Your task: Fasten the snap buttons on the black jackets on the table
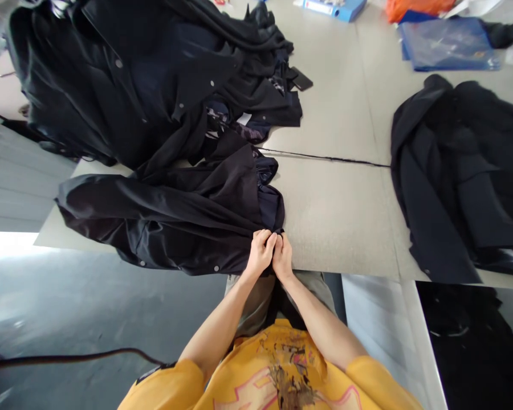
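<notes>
A black jacket with round snap buttons lies stretched along the table's front edge, its dark blue lining showing at the right end. My left hand is closed on the jacket's edge at that end. Right beside it, knuckles touching, my right hand pinches the same edge. The fingertips of both hands are tucked into the cloth and partly hidden.
A large heap of dark jackets covers the back left of the table. Another dark jacket lies at the right. Farther back are a black phone-like object, a blue plastic folder and a blue binder.
</notes>
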`<state>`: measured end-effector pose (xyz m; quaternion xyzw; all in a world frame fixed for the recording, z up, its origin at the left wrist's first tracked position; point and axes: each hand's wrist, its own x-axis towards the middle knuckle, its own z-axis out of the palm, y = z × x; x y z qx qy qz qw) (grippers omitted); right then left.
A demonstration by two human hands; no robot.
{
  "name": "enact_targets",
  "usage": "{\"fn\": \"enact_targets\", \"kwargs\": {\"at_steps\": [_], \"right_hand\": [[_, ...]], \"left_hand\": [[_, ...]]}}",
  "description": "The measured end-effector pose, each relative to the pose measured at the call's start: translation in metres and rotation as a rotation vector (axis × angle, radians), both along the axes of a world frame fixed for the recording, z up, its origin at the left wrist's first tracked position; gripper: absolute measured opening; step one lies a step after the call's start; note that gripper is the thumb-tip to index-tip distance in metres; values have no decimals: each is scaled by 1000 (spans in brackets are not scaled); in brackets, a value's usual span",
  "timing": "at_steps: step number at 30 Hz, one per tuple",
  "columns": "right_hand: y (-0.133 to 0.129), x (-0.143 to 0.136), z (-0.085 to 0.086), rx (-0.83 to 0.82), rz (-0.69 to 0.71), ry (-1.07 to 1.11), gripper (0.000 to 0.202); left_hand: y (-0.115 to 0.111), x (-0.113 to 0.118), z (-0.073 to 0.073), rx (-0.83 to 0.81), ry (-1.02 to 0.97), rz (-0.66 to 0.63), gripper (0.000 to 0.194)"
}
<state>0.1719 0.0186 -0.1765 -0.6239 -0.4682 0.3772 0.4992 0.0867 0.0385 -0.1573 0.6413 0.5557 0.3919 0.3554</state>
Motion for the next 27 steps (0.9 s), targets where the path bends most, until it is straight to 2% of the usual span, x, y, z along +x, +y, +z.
{"fn": "enact_targets", "kwargs": {"at_steps": [15,27], "right_hand": [[2,3,-1,-15,-8,34,34],[1,3,0,5,4,10,34]], "left_hand": [[8,0,4,-2,-23,-72,45],[0,2,-4,-1,1,-1,34]]}}
